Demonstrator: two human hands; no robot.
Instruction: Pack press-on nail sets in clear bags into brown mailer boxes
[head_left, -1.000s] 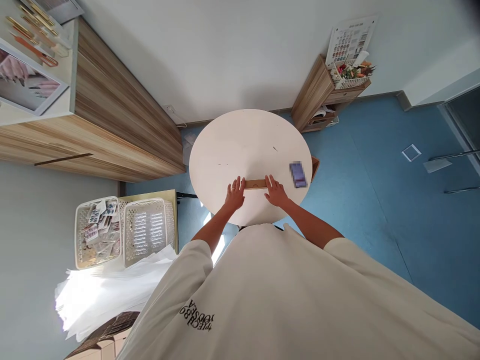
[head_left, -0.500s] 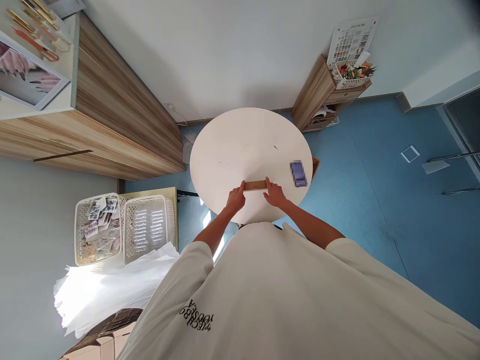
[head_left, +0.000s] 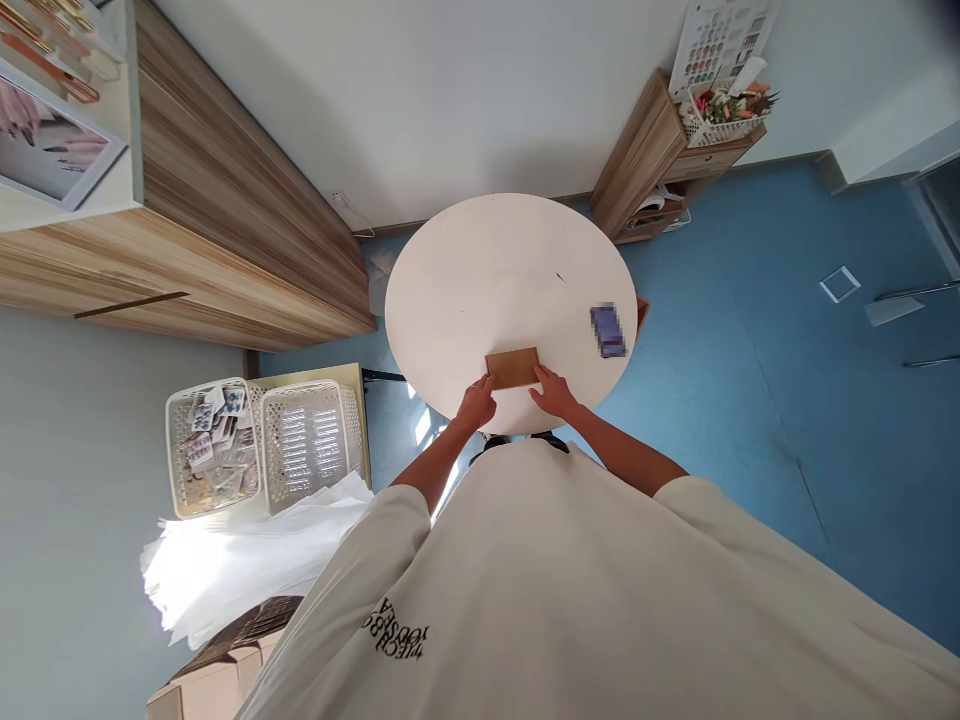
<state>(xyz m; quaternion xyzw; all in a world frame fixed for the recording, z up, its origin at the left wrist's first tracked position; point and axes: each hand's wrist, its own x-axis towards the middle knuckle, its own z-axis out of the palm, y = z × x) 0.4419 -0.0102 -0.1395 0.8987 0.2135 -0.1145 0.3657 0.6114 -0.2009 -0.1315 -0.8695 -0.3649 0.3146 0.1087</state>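
A small brown cardboard box [head_left: 513, 368] is at the near side of the round white table [head_left: 480, 260], its broad face turned up toward me. My left hand [head_left: 477, 402] grips its left end, the fingers closed at the near left corner. At the other end, my right hand [head_left: 553, 392] holds the right edge between thumb and fingers. Whether the box rests fully on the table or is slightly raised, I cannot tell. To the right of my right hand lies a blurred purple item [head_left: 608, 330].
White baskets [head_left: 306, 445] stand at the left, one with small packets. White sheets [head_left: 255, 560] lie nearer me. A wooden cabinet [head_left: 247, 170] fills the upper left, and a small wooden cabinet [head_left: 637, 160] stands behind the table. A small dark mark [head_left: 561, 278] is on the tabletop.
The box has tipped, so its broad face shows now instead of a narrow side. Both hands have kept hold of its ends. The camera view has shifted slightly.
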